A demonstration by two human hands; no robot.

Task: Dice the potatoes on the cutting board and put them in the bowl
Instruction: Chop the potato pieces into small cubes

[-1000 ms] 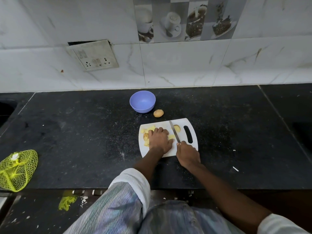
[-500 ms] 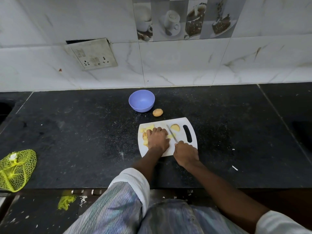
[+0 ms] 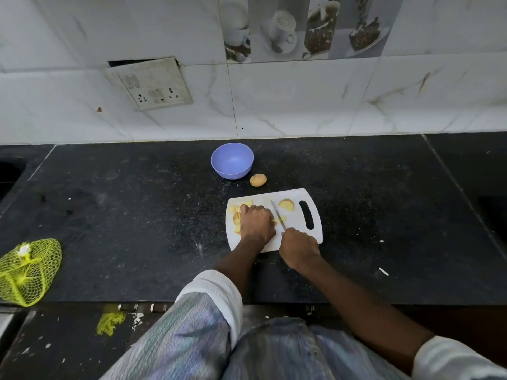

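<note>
A white cutting board (image 3: pixel 299 237) lies on the black counter. My left hand (image 3: pixel 256 223) sits knuckles-up on yellow potato pieces (image 3: pixel 236 216), its curled fingers holding them down. My right hand (image 3: pixel 297 246) grips the handle of a knife (image 3: pixel 277 215), whose blade lies across a potato slice just right of my left hand. A potato half (image 3: pixel 286 204) rests near the board's handle slot. Behind the board stand an empty purple bowl (image 3: pixel 232 160) and a whole potato (image 3: pixel 258 179).
A yellow mesh bag (image 3: pixel 26 270) lies at the counter's left front edge. A tiled wall with a socket plate (image 3: pixel 149 83) runs behind the counter. A small white scrap (image 3: pixel 383 271) lies to the right.
The knife blade has shifted left, closer to my left hand, onto the potato slice. My left hand stays on the pieces.
</note>
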